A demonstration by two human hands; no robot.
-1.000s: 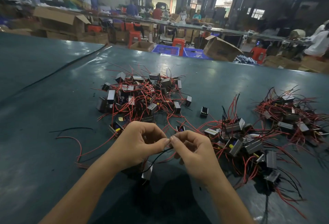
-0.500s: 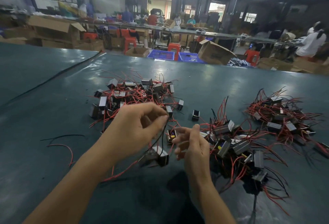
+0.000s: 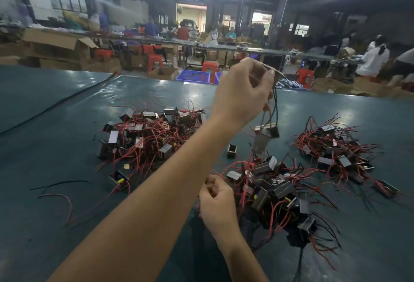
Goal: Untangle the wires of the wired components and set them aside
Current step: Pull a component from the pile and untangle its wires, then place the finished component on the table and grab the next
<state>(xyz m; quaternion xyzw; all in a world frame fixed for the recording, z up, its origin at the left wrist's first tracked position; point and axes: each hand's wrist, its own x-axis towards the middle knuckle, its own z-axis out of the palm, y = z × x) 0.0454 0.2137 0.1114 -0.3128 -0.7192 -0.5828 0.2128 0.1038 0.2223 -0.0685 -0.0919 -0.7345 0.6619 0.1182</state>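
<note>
In the head view, the left hand keeps a narrow pinching grip on the black wires of one wired component, which dangles below that grip, off the bench, probably so its leads fall free of the tangled pile underneath, while the right hand curls low beside that pile, and I cannot tell whether its grip holds anything.

The dangling component under the left hand was motion-blurred, and its faces could not be resolved. The black wires ran up into that hand's grip, with the pinch point hidden behind the fingers. The left forearm covered the right edge of the left pile. The right hand had its fingers curled, and whether they held a wire could not be determined. The bottom edge cut off both forearms. The background workers were blurred.
</note>
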